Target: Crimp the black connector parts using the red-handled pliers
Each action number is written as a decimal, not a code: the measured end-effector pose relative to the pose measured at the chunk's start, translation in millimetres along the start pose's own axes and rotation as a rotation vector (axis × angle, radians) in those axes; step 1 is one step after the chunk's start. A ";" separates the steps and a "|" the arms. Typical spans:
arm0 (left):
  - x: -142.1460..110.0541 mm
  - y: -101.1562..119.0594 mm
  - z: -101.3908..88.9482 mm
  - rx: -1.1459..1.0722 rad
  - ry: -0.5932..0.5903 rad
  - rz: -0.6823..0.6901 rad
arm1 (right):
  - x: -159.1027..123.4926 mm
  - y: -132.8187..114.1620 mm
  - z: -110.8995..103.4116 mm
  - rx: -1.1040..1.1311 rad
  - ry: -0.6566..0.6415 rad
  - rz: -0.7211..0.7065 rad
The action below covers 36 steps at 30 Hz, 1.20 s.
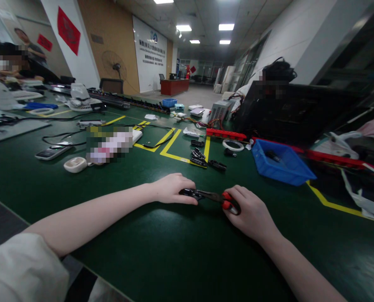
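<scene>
Your left hand pinches a small, long, shiny black piece above the green table. Your right hand wraps round red-and-black-handled metal pliers, stretching right to left, tip pointing left at the piece.

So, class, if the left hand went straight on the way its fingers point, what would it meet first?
Beyond the black piece it holds, the left hand would probably first meet the pliers held in the right hand; whether piece and pliers touch is hard to tell.
</scene>
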<state>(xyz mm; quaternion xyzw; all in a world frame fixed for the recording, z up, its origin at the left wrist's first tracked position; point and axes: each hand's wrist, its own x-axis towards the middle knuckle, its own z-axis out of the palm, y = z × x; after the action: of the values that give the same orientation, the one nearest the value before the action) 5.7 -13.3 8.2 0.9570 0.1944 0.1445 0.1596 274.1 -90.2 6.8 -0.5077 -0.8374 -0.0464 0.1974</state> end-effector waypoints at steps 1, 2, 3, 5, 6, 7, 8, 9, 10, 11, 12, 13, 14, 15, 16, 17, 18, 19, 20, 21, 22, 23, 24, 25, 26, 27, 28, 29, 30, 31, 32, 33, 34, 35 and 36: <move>-0.1 0.0 -0.3 -0.007 0.000 0.002 | -0.1 0.0 0.1 0.003 0.003 0.000; -0.3 0.1 -0.6 -0.014 -0.001 0.003 | -0.2 0.0 0.0 0.004 0.006 0.001; -0.4 0.3 -0.9 -0.019 -0.003 0.004 | -0.3 0.0 -0.3 0.006 0.006 0.003; -0.5 0.9 -1.6 -0.020 -0.010 0.003 | -0.4 -0.3 -1.0 0.012 0.002 0.009; -0.5 1.1 -1.9 -0.015 -0.015 0.002 | -0.4 -0.4 -1.4 0.016 0.001 0.010; -0.4 1.4 -2.0 -0.008 -0.020 0.001 | -0.4 -0.5 -1.8 0.020 0.001 0.009; -0.4 1.5 -2.0 0.000 -0.022 0.000 | -0.3 -0.6 -2.0 0.021 0.003 0.007; -0.3 1.5 -1.9 0.008 -0.023 0.000 | -0.3 -0.5 -2.0 0.022 0.008 0.006; -0.2 1.5 -1.6 0.014 -0.021 0.001 | -0.3 -0.3 -2.0 0.020 0.013 0.005; -0.1 1.3 -1.2 0.018 -0.019 0.003 | -0.3 0.0 -1.7 0.019 0.016 0.008; 0.0 1.1 -0.8 0.021 -0.016 0.004 | -0.3 0.4 -1.4 0.018 0.021 0.012; 0.1 0.8 -0.4 0.024 -0.012 0.006 | -0.3 0.8 -1.0 0.019 0.020 0.017; 0.1 0.6 0.0 0.026 -0.010 0.008 | -0.3 1.2 -0.6 0.022 0.019 0.020; 0.2 0.4 0.3 0.027 -0.009 0.010 | -0.3 1.5 -0.2 0.024 0.015 0.022; 0.3 0.3 0.5 0.028 -0.009 0.013 | -0.3 1.7 0.1 0.026 0.012 0.021; 0.4 0.4 0.6 0.029 -0.010 0.015 | -0.2 1.7 0.2 0.026 0.010 0.020; 0.5 0.5 0.7 0.030 -0.011 0.015 | -0.2 1.7 0.3 0.024 0.009 0.018; 0.6 0.6 0.7 0.030 -0.011 0.016 | -0.2 1.5 0.2 0.021 0.009 0.016; 0.6 0.8 0.7 0.030 -0.011 0.017 | -0.2 1.2 0.0 0.018 0.013 0.014; 0.7 0.9 0.7 0.030 -0.010 0.018 | -0.2 0.9 -0.2 0.016 0.016 0.011; 0.7 1.0 0.7 0.029 -0.008 0.019 | -0.2 0.6 -0.4 0.013 0.019 0.008; 0.7 1.1 0.7 0.027 -0.007 0.018 | -0.2 0.3 -0.6 0.010 0.021 0.004; 0.7 1.1 0.7 0.026 -0.007 0.017 | -0.2 0.0 -0.8 0.007 0.022 0.000; 0.7 1.1 0.7 0.025 -0.009 0.013 | 0.0 -0.2 -1.0 0.003 0.022 -0.004; 0.7 1.1 0.7 0.025 -0.009 0.010 | 0.1 -0.4 -1.1 0.000 0.020 -0.008; 0.7 1.1 0.6 0.025 -0.010 0.007 | 0.3 -0.5 -1.2 -0.003 0.018 -0.010; 0.7 1.0 0.6 0.025 -0.011 0.006 | 0.4 -0.5 -1.2 -0.006 0.016 -0.012; 0.7 1.0 0.5 0.026 -0.011 0.006 | 0.5 -0.6 -1.3 -0.008 0.013 -0.014; 0.6 1.0 0.4 0.028 -0.010 0.007 | 0.6 -0.7 -1.5 -0.009 0.009 -0.014; 0.6 0.9 0.3 0.029 -0.009 0.008 | 0.6 -0.8 -1.7 -0.010 0.005 -0.013; 0.5 0.9 0.2 0.029 -0.009 0.009 | 0.6 -0.9 -1.9 -0.010 0.000 -0.011; 0.5 0.8 0.1 0.027 -0.009 0.009 | 0.6 -1.1 -2.1 -0.010 -0.003 -0.009; 0.5 0.8 0.0 0.024 -0.009 0.010 | 0.5 -1.3 -2.2 -0.010 -0.006 -0.007; 0.4 0.7 -0.1 0.019 -0.009 0.010 | 0.5 -1.5 -2.3 -0.009 -0.008 -0.005; 0.4 0.6 -0.2 0.014 -0.008 0.011 | 0.4 -1.6 -2.2 -0.008 -0.009 -0.004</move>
<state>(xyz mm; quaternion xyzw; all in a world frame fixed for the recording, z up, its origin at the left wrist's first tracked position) 6.2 -13.6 8.8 0.9597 0.1894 0.1403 0.1528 273.2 -91.2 9.2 -0.5071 -0.8389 -0.0477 0.1917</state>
